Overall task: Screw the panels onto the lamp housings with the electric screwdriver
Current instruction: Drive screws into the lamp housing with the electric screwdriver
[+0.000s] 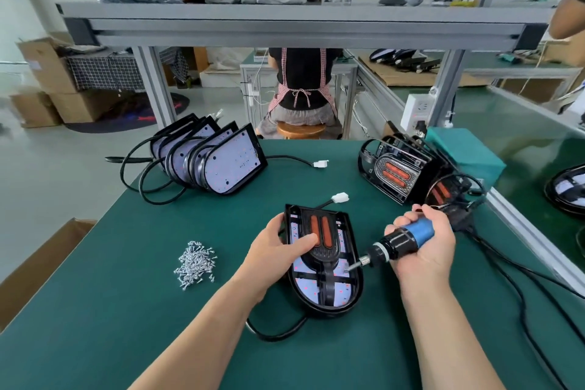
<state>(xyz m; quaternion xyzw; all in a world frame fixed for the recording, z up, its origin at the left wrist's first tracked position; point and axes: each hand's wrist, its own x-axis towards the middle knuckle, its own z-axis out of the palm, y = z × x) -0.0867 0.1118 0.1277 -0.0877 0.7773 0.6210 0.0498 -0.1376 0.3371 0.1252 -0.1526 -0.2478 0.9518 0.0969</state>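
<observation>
Your left hand [275, 250] gripped the housing [316, 312], your right hand [424, 247] clamped the screwdriver [400, 242]. One screw pile [196, 264] lay left; behind stood two lamp stacks: left stack [218, 161], right stack [405, 174].

Green table [158, 310]. Black lamp housing [316, 311], its white board [342, 291] dotted red; black panel [326, 252] bearing two orange bars. Silver screws [196, 264]. In my right grip [425, 247], electric screwdriver [408, 236]: blue body, black collar.
</observation>
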